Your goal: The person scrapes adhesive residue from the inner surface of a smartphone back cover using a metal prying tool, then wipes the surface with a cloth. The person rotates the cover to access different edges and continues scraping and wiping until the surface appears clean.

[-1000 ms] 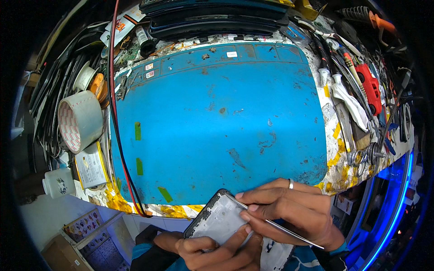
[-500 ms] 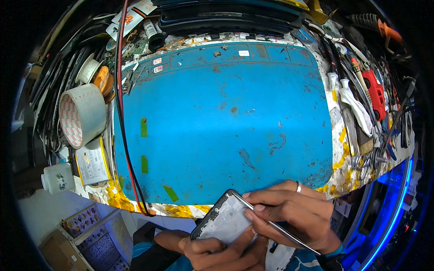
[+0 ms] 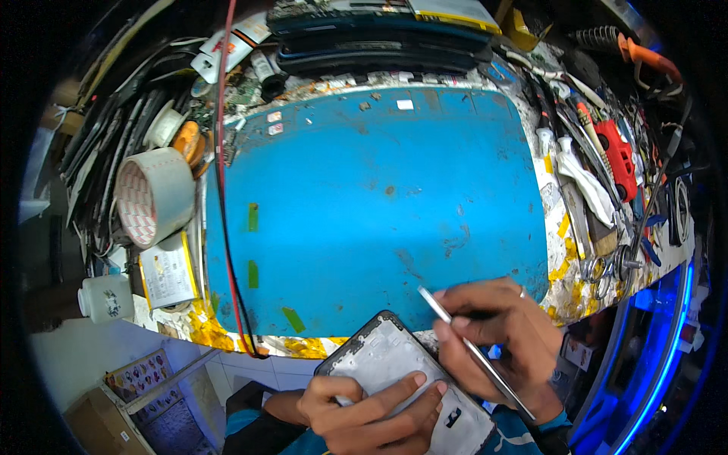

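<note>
Near the bottom of the view, my left hand (image 3: 368,417) grips a phone frame (image 3: 383,345), a flat grey plate with a black border and a small cut-out low down. Its fingers lie across the plate, which is held tilted in front of the bench edge. To its right, my right hand (image 3: 512,334) is closed around a slim silver metal tool (image 3: 485,364), pinched between thumb and fingers. The tool's upper end points up and left over the mat, apart from the frame. Its exact kind is hard to make out.
A worn blue work mat (image 3: 364,197) covers the bench. Red and black cables (image 3: 221,174) cross its left side. A wide tape roll (image 3: 155,197) and a plastic bottle (image 3: 106,298) stand left. Hand tools and a red toy car (image 3: 616,161) crowd the right; dark panels (image 3: 379,53) are stacked behind.
The metal tool has come off the frame's edge, and my right hand has lifted away to the right. More of the frame's grey face now shows. The view has shifted slightly.
</note>
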Tool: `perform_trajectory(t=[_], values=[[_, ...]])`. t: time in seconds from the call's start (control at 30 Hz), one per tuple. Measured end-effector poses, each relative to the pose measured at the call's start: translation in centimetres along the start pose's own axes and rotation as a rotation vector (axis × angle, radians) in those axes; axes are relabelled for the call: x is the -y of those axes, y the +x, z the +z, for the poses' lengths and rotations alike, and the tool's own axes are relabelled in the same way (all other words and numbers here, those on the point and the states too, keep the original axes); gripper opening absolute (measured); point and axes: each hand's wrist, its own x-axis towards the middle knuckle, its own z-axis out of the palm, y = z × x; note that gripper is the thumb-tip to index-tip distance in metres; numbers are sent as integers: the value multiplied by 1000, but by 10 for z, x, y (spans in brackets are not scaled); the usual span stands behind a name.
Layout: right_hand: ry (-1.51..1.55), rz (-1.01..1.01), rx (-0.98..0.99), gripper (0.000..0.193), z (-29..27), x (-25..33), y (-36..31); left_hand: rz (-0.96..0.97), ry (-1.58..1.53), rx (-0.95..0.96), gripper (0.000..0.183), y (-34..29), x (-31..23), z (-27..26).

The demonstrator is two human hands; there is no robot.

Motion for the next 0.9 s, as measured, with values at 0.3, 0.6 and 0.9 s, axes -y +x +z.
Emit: perform_trajectory(t=[0.3, 0.6, 0.9], values=[[-515, -223, 328, 32, -17, 4, 6, -48, -400, 11, 13, 4, 26, -19], [-377, -170, 456, 56, -47, 8, 0, -161, -801, -276, 23, 9, 52, -16], [-713, -228, 245, 43, -27, 4, 19, 7, -1065, -236, 21, 9, 87, -7]])
